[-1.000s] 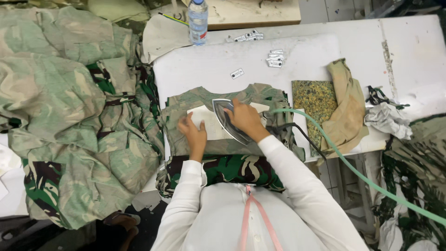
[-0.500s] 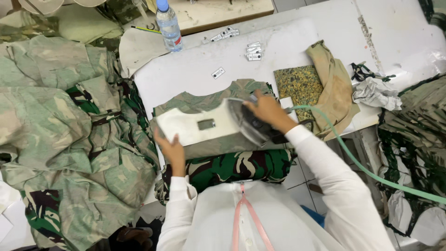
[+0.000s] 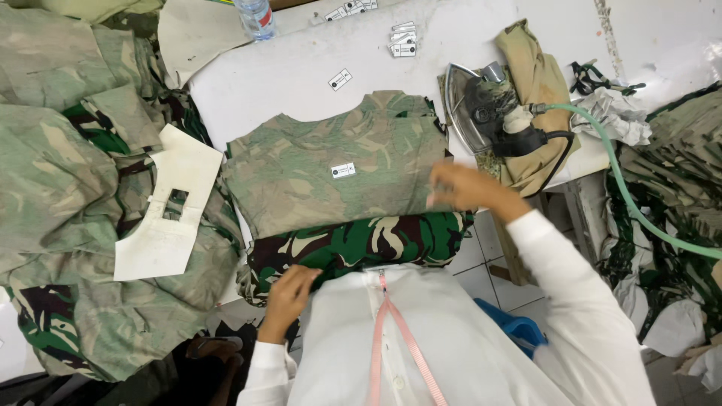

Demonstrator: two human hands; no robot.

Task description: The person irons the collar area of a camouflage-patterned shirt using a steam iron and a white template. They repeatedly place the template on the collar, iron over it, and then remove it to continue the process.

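On white padded pressing table, smoothing pale camouflage cloth panel: right hand blurred, fingers apart; left hand curled on dark green camouflage fabric; likely next, flattening edges

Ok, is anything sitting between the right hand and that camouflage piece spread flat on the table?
Nothing visible. The right hand is already at the right edge of the camouflage piece, though blurred, so contact is unclear. The iron rests off to the right, and only a small white tag lies on the fabric.
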